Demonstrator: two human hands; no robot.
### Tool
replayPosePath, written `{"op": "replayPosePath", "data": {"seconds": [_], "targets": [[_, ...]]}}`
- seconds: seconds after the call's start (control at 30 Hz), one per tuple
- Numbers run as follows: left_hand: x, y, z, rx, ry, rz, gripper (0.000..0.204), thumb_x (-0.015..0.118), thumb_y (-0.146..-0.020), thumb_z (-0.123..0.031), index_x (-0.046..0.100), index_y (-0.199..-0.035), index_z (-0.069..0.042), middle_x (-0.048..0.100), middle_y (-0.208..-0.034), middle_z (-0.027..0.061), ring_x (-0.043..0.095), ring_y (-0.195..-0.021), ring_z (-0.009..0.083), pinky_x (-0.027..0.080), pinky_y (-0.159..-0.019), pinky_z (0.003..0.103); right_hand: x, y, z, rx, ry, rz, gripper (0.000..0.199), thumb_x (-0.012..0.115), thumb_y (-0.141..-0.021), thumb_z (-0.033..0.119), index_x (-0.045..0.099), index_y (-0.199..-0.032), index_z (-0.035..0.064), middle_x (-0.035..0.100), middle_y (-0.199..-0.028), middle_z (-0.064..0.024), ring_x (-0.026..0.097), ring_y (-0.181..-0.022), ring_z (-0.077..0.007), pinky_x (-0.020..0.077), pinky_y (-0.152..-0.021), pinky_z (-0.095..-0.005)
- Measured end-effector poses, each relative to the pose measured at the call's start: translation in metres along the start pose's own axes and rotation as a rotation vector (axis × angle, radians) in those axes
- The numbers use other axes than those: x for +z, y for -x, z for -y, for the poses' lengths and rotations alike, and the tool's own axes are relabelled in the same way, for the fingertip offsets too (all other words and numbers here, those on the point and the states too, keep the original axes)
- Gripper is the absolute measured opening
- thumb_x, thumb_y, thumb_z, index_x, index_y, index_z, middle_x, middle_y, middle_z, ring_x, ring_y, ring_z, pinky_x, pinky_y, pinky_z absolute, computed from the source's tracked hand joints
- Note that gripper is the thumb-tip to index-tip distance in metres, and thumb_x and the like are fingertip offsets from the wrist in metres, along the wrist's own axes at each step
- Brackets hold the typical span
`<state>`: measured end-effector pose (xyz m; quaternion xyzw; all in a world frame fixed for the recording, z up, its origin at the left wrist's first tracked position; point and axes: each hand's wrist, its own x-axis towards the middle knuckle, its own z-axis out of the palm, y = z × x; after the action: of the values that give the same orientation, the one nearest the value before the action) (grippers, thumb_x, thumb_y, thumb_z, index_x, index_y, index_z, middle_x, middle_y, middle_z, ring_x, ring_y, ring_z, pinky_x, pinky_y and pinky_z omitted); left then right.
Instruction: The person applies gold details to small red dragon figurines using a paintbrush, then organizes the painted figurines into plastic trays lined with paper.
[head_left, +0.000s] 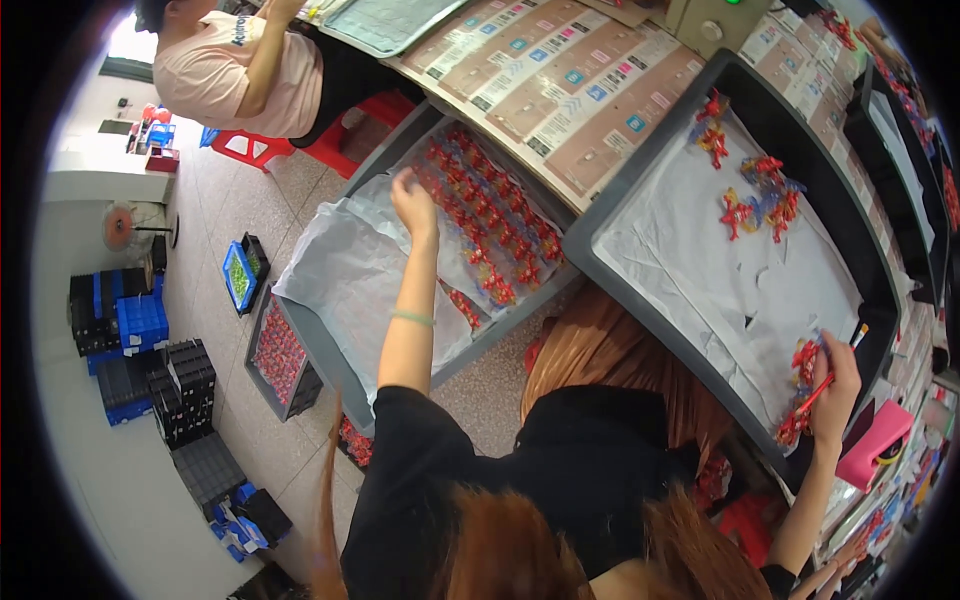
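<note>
My left hand (414,208) reaches over a grey crate (500,322), its fingers closed at the edge of a loose white paper sheet (335,270). That sheet lies rumpled over the crate's left part and its rim. Beside the hand, rows of small red figures with yellow and blue parts (480,205) lie on paper in the crate. My right hand (838,390) is closed around a thin paintbrush (861,336) at the right end of a dark grey tray (660,342). A cluster of red figures (803,360) lies beside its fingers, partly covered by them.
More red figures (765,198) lie at the tray's far end. The tray rests partly on a cardboard-covered table (560,90). A pink object (875,445) is right of my right hand. A co-worker (240,75) sits at far left; a crate of figures (280,355) stands on the floor.
</note>
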<state>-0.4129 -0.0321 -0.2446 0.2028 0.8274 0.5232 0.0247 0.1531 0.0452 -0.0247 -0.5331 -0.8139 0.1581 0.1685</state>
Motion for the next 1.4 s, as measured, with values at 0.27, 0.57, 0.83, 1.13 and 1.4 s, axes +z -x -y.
{"op": "replayPosePath", "data": {"seconds": [0.27,0.57,0.83,1.13,1.4], "targets": [[-0.035,0.200,-0.264,0.493,0.583,0.583,0.022,0.047,-0.085,0.002,0.049,-0.107,0.002,0.053,-0.104,0.0111,0.051,-0.099,0.0167,0.040,-0.088,0.027,0.004,-0.005,0.036,0.307,-0.665,-0.035,0.024,0.054,-0.083,0.006,0.056,-0.104,-0.0059,0.054,-0.063,-0.0018,0.052,-0.053,-0.0064,0.0402,-0.050,-0.0205],[0.004,0.304,-0.320,0.013,0.772,1.327,0.043,0.051,-0.087,-0.006,0.035,-0.125,0.003,0.051,-0.117,0.0123,0.051,-0.105,0.0163,0.039,-0.090,0.026,-0.001,0.019,0.069,0.038,-0.477,-0.231,0.038,0.063,-0.075,0.002,0.051,-0.110,-0.0030,0.059,-0.067,-0.0100,0.061,-0.058,-0.0151,0.0465,-0.053,-0.0245],[0.007,0.290,-0.321,-0.538,0.912,1.493,0.029,0.046,-0.092,-0.013,0.046,-0.116,0.003,0.057,-0.104,0.0070,0.054,-0.096,0.0103,0.043,-0.085,0.025,-0.023,0.032,0.058,0.126,-0.705,-0.236,0.026,0.063,-0.075,0.002,0.056,-0.100,-0.0015,0.055,-0.073,-0.0071,0.053,-0.064,-0.0127,0.0434,-0.061,-0.0228],[-0.001,0.300,-0.333,-0.210,0.861,1.265,0.034,0.055,-0.086,-0.008,0.046,-0.117,0.003,0.049,-0.117,0.0119,0.050,-0.101,0.0130,0.042,-0.084,0.027,-0.023,0.026,0.052,0.112,-0.708,-0.194,0.013,0.064,-0.074,0.000,0.059,-0.087,-0.0020,0.059,-0.079,-0.0096,0.056,-0.067,-0.0168,0.0442,-0.060,-0.0243],[0.002,0.297,-0.329,-0.481,0.877,1.698,0.051,0.054,-0.084,-0.004,0.030,-0.129,0.001,0.048,-0.120,0.0142,0.048,-0.110,0.0192,0.040,-0.092,0.030,-0.035,0.027,0.051,-0.242,-0.558,-0.185,0.043,0.043,-0.090,0.039,0.055,-0.104,0.0006,0.057,-0.087,-0.0115,0.055,-0.075,-0.0193,0.0441,-0.070,-0.0309]]}}
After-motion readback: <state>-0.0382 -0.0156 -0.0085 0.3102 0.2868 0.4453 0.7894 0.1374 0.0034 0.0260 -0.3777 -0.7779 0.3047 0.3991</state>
